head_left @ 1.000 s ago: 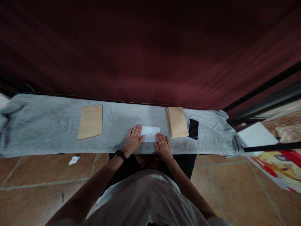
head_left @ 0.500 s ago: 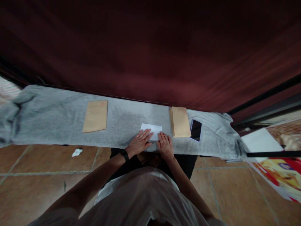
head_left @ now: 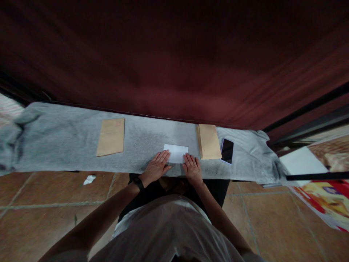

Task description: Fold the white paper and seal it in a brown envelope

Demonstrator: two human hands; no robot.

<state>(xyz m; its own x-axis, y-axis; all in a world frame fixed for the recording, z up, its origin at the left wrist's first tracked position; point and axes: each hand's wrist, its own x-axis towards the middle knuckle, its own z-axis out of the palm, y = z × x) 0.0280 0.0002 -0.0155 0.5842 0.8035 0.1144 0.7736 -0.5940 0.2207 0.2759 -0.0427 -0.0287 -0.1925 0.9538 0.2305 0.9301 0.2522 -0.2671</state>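
Left hand (head_left: 156,166) slid back off white paper (head_left: 176,153), both hands flat, fingers spread, right hand (head_left: 192,168) touching its corner

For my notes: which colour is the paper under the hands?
White paper, seen in the head view.

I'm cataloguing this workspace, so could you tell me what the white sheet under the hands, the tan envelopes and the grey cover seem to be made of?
White sheet: apparently plain matte paper, flat and thin with crisp edges.
Tan envelopes, the single one and the stack: probably kraft paper, brown and dull.
Grey cover: seemingly soft fabric, mottled and rumpled at its ends.
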